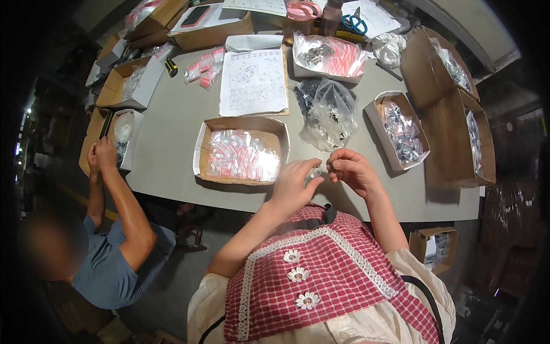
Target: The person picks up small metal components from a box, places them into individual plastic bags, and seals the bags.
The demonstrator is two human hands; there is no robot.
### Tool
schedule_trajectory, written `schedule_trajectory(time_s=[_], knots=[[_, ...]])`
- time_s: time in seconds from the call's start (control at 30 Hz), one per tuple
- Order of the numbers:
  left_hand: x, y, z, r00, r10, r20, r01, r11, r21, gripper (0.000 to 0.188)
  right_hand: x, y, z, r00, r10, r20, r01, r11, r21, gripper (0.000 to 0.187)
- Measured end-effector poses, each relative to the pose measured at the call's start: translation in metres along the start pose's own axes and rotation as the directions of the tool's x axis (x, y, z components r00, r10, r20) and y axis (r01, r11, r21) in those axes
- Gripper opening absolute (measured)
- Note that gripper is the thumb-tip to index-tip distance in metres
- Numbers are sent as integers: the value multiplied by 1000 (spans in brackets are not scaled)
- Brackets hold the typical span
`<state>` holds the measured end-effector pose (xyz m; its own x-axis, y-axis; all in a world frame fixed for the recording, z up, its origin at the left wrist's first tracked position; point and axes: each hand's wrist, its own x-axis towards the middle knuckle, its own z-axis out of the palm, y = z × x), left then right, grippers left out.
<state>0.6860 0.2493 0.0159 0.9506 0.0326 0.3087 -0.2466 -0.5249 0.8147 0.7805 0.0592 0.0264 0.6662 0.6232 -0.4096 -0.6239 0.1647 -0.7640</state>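
Near the table's front edge, my left hand pinches a small clear plastic bag between thumb and fingers. Close beside it on the right, my right hand has its fingertips closed on a tiny dark part, too small to name exactly. Just beyond both hands lies a large clear bag of small black parts. To the left of my left hand stands a cardboard tray full of small clear bags with red edges and pale round pieces inside.
A box of small packed parts stands right, before tall cartons. Farther back are a printed drawing, red-edged bags, a yellow cutter and blue scissors. At left, a co-worker's hands reach into a box.
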Motion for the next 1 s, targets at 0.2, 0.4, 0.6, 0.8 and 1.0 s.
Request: schedule_trajectory(time_s=[0.2,0.4,0.6,0.8,1.0], knots=[[0,0,0,998,57,-20,-58,998,-30,36,-8,-10,10,999,-36,19,39,977,-208,18],[-2,-2,2,999,48,-6,-48,999,-8,38,-12,-7,26,972,-226,61,229,870,-436,17],[-4,-5,4,998,54,-20,-54,999,4,37,-10,-5,28,938,-347,-1,301,814,-496,15],[-4,-7,3,999,32,-44,-31,999,19,35,37,-10,-43,761,-648,-4,125,153,-980,17],[-3,-10,3,1000,11,-23,-11,1000,14,36,66,19,-56,784,-613,100,-97,-280,-955,8]])
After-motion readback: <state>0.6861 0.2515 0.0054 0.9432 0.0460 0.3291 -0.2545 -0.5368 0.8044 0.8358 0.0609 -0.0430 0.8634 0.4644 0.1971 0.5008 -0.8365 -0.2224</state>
